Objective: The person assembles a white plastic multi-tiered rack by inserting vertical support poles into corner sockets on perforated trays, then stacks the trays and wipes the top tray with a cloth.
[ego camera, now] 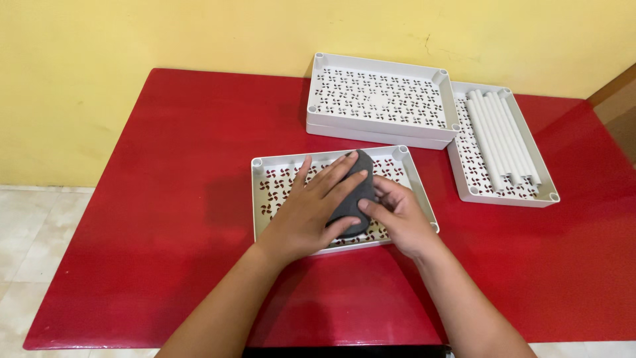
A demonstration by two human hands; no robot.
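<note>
A dark grey cloth [352, 196], bunched into a thick pad, lies inside a white perforated tray [266, 174] at the near middle of a red table [165, 199], pressed between both of a person's bare hands. The left hand [311, 209] lies flat over the cloth's left side, fingers spread and reaching across it toward the tray's far wall. The right hand [397, 215] closes on the cloth's right edge, thumb and fingertips pinched against the fabric. Together the hands bear the cloth down on the tray's patterned floor, right of its centre; the left part of the floor lies open beside them.

Behind this tray, near the far edge of the table, two more white trays of the same kind sit in a stack [381, 99], the top one showing its pinwheel-cut floor with nothing in it. Touching the stack on the right, a fourth tray [467, 146] holds a bundle of white tubes [500, 139] laid side by side along its length.

By appearances, the work is at an early stage: only the near tray is in hand, and the stacked trays and the tubes lie untouched, not joined to anything. A yellow wall [165, 40] rises behind the table.
</note>
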